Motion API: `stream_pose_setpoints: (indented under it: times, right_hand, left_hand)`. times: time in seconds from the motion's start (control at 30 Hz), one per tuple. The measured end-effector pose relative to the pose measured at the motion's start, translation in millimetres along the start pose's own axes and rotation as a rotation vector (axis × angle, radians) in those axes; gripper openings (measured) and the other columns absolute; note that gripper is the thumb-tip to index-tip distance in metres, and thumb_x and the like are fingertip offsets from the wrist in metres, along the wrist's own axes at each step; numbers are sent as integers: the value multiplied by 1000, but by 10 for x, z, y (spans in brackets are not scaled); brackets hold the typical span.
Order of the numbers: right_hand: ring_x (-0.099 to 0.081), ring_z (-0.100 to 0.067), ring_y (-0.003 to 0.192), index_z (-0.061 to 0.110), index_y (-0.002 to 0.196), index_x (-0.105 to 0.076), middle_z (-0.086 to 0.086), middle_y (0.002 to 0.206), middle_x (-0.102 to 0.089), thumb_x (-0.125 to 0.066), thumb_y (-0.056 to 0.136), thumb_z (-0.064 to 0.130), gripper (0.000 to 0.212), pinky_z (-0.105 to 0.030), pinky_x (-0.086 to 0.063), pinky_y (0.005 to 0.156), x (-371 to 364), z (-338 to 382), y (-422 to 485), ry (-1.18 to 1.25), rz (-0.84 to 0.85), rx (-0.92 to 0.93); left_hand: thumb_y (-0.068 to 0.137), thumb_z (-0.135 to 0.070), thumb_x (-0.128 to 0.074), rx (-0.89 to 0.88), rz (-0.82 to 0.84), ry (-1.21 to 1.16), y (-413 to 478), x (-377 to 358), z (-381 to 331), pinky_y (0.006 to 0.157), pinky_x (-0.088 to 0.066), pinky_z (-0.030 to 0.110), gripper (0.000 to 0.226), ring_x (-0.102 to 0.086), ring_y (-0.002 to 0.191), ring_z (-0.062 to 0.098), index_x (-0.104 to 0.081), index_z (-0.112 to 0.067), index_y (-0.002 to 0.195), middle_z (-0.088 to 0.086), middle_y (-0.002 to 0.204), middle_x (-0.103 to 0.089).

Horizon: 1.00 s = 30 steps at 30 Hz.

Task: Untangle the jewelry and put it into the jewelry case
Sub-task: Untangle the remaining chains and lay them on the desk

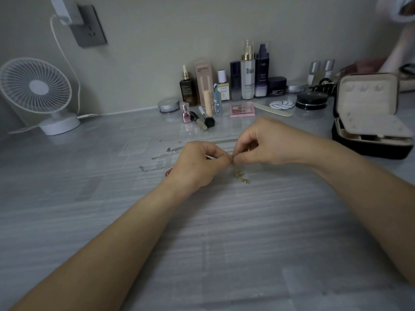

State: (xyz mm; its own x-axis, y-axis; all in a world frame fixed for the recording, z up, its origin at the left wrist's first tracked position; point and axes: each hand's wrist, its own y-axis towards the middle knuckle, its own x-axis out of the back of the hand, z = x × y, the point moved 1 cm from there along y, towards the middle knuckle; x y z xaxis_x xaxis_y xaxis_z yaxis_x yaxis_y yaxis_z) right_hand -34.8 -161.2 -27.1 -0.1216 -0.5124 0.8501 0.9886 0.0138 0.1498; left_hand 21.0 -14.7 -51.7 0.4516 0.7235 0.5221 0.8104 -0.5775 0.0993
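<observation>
- Grey table gives me a flat bed; bottles line the wall, out of my way.
- Opened jewelry case stands at far right, ready for filling, I judge.
- My left hand and right hand meet mid-table, both pinching the gold chain to pick its knot.
- Straightened silver chains lie beyond my hands, seemingly sorted.
- That gold chain hangs bunched below my grip.
</observation>
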Motion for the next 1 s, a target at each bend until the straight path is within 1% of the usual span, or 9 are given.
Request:
stream_pose_setpoints:
  times: [0.13,0.23,0.3,0.47,0.67,0.77,0.87,0.9,1.0]
  right_hand:
    - [-51,12,54,32,64,-64,31,49,-56,-71,76,21,18,-6,-36,49,-24,9,9,-30,-58,4]
    - [-51,8,57,31,66,-65,17,55,-60,-68,76,18,17,-14,-38,54,-25,25,-4,-41,-53,14]
    - [-52,7,59,30,68,-66,15,61,-61,-67,76,18,15,-16,-40,57,-27,34,-14,-42,-48,24]
    - [-51,8,53,25,68,-68,18,54,-60,-67,75,13,14,-5,-36,51,21,58,-23,29,-77,31]
    - [-50,5,48,18,69,-68,9,61,-61,-67,76,6,14,-4,-38,50,116,62,2,145,-37,-20]
    - [-50,7,49,22,67,-67,12,60,-62,-67,76,7,17,-2,-37,50,148,73,31,92,67,-71]
    - [-50,6,49,20,70,-68,16,54,-59,-66,78,11,12,-4,-38,50,196,66,26,109,90,-108]
    - [-49,5,49,18,71,-68,15,54,-59,-66,79,10,11,-6,-40,50,209,63,11,139,90,-110]
    - [-50,2,49,17,72,-66,11,55,-60,-65,80,7,13,-11,-42,51,203,49,-59,275,57,-110]
  left_hand:
    - [84,-21,-65,14,-17,-21,11,-4,-1,33,-23,11,16,-29,29,4,-65,-22,68,-9,42,-47]
    - [83,-22,-67,16,-11,-9,15,0,0,34,-23,11,16,-29,29,5,-65,-22,68,-8,43,-44]
    - [83,-20,-66,8,9,7,13,6,3,33,-23,11,15,-29,29,5,-65,-22,69,-10,41,-45]
    - [83,-12,-62,-17,22,-35,-6,23,-24,32,-23,9,14,-29,27,3,-62,-18,70,-14,34,-45]
    - [77,-11,-66,-52,-7,-90,-9,53,-25,43,-32,21,13,-40,46,12,-61,-19,69,-11,54,-54]
    - [80,-10,-65,-64,2,-67,14,54,6,43,-34,21,16,-41,48,11,-59,-21,70,-8,61,-55]
    - [81,-8,-63,-67,8,-74,40,51,32,50,-37,24,18,-45,53,13,-59,-19,69,-3,63,-55]
    - [81,-7,-63,-66,21,-72,41,47,32,50,-37,23,18,-45,53,12,-58,-19,69,-2,63,-55]
    - [82,-6,-62,-60,80,-58,6,49,-6,35,-28,12,14,-36,34,0,-58,-15,72,-1,61,-51]
